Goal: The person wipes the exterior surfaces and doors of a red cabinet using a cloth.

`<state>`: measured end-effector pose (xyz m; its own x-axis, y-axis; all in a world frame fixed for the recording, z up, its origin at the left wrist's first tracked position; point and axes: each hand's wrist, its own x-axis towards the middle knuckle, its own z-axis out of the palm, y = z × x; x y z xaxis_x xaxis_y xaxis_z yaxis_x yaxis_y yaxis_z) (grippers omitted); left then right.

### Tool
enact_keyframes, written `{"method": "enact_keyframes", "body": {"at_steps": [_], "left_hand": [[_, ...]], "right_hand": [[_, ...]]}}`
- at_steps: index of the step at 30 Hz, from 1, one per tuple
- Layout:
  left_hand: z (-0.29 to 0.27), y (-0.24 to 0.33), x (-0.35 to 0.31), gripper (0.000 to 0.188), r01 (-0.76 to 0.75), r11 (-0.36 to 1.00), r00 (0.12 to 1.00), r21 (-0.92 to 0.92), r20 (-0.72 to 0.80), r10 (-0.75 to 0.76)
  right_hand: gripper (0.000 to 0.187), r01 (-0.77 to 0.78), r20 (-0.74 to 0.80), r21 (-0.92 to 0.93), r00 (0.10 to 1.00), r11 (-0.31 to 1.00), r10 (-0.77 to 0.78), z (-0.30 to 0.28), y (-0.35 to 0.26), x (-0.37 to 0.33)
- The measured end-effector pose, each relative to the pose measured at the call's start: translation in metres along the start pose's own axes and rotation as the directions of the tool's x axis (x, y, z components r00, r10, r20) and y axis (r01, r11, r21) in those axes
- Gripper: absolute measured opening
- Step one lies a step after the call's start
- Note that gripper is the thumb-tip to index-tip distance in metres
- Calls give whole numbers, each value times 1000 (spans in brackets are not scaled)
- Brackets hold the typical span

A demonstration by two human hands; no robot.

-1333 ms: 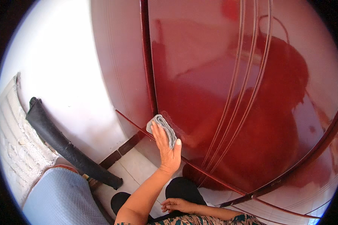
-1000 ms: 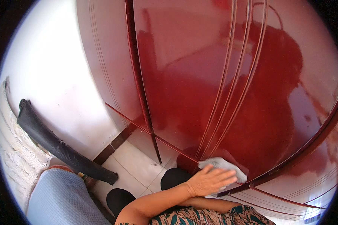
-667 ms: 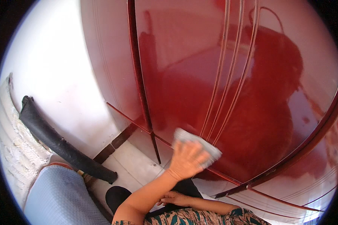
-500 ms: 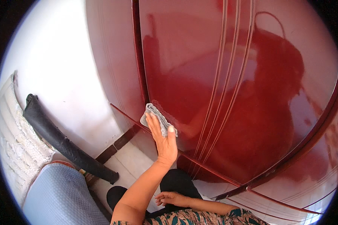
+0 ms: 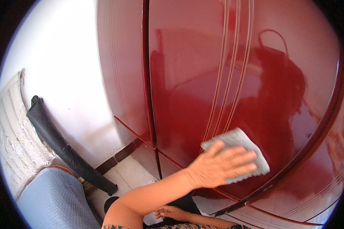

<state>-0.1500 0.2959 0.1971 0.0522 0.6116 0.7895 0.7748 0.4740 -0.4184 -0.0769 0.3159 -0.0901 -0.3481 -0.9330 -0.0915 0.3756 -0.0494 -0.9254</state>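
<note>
A folded grey cloth lies flat against the lower part of a glossy dark-red wardrobe door, pinned there by the left hand, fingers spread wide and pressing on the fabric rather than curled around it. The right hand rests low near the body, loosely curled and holding nothing. The lacquered door shows grooved vertical lines and a dim reflection of the person. To the left, a white wall meets a pale tiled floor along a dark skirting. A black rolled mat leans on that wall, beside a white lace fabric and a blue-grey cushion.
</note>
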Motion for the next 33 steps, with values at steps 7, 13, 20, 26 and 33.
{"method": "enact_keyframes", "body": {"at_steps": [7,13,20,26,33], "left_hand": [[-22,-93,-50,69,776,592,526,-219,-293,-798],[-15,-46,-9,75,640,744,714,-193,-208,-669],[-21,16,56,64,-25,967,998,-255,48,38],[-59,-70,61,61,178,980,984,83,-11,-178],[-55,-118,11,69,833,416,359,-364,-215,-908]], "right_hand": [[43,-59,34,30,998,998,58,1,0,11],[45,-29,45,44,999,999,27,-21,35,19],[42,8,77,91,997,996,-15,-26,59,28],[42,22,73,95,997,995,-29,-23,52,25],[35,103,27,17,994,995,-103,-13,35,24]]}}
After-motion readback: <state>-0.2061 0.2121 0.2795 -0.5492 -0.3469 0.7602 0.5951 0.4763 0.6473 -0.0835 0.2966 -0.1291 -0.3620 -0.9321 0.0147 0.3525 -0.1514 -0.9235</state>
